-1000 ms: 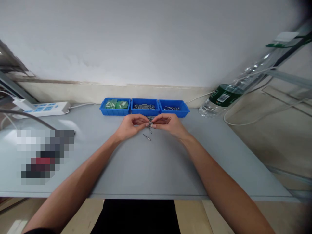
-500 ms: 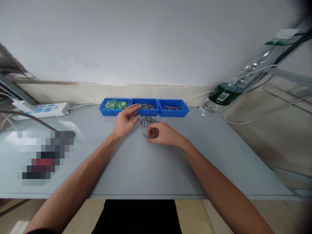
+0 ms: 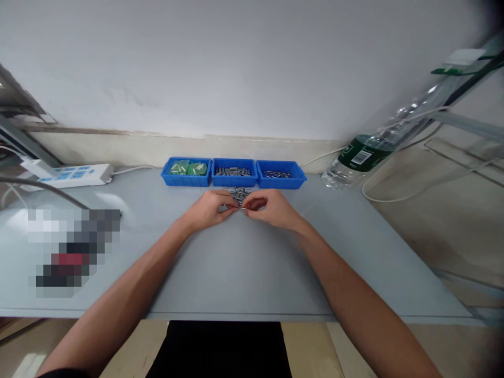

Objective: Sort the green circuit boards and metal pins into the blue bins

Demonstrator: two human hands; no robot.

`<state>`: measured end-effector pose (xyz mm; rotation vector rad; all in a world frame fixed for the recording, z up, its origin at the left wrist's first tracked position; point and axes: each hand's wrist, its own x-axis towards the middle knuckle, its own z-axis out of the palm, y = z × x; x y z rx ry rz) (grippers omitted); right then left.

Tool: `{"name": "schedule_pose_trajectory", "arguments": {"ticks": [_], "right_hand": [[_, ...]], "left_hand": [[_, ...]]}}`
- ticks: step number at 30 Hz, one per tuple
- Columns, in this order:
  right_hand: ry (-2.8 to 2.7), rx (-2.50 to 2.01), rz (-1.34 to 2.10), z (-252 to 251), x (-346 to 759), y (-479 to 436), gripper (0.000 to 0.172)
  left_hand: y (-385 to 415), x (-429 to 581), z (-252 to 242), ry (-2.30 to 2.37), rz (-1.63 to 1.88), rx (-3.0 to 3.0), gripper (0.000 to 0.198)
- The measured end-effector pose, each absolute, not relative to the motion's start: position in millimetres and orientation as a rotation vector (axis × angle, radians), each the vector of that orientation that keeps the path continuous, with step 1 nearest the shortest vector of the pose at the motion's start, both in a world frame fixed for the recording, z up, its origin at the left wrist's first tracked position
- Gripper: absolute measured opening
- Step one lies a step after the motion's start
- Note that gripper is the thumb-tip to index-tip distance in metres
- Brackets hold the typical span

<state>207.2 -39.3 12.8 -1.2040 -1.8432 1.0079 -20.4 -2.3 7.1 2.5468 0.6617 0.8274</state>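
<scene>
My right hand (image 3: 270,207) pinches a thin metal pin (image 3: 243,208) between thumb and fingertips. Facing it, my left hand (image 3: 212,209) has its thumb and fingers pressed together at the pin's left end; what lies between them is too small to make out. The fingertips almost meet just above the table. Right behind them lies a loose pile of thin metal parts (image 3: 239,194), partly covered by the hands. Beyond the pile, the middle blue bin (image 3: 234,181) holds short grey metal cylinders.
The left blue bin (image 3: 185,180) contains green-and-white small items; thin metal pieces lie in the right blue bin (image 3: 281,183). A large plastic bottle (image 3: 364,155) leans at the right. On the left are a power strip (image 3: 84,176) and a pixelated object (image 3: 74,252). The grey table (image 3: 244,273) ends at a front edge.
My left hand has come back from the middle bin towards me and closed its fingers. My right hand has raised the pin slightly to meet it.
</scene>
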Motion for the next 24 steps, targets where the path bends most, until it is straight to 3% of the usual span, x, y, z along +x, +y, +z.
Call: {"name": "schedule_pose_trajectory", "arguments": {"ticks": [10, 17, 24], "right_hand": [[-1.587, -1.053, 1.279, 15, 210, -34, 0.034], [-1.329, -1.176, 1.042, 8, 215, -24, 0.031], [-0.954, -1.278, 0.765, 3, 225, -13, 0.049]], "left_hand": [[1, -21, 2, 0.795, 0.988, 2.551, 0.017], [5, -24, -6, 0.994, 0.839, 2.596, 0.023], [6, -24, -8, 1.073, 0.722, 2.583, 0.012]]}}
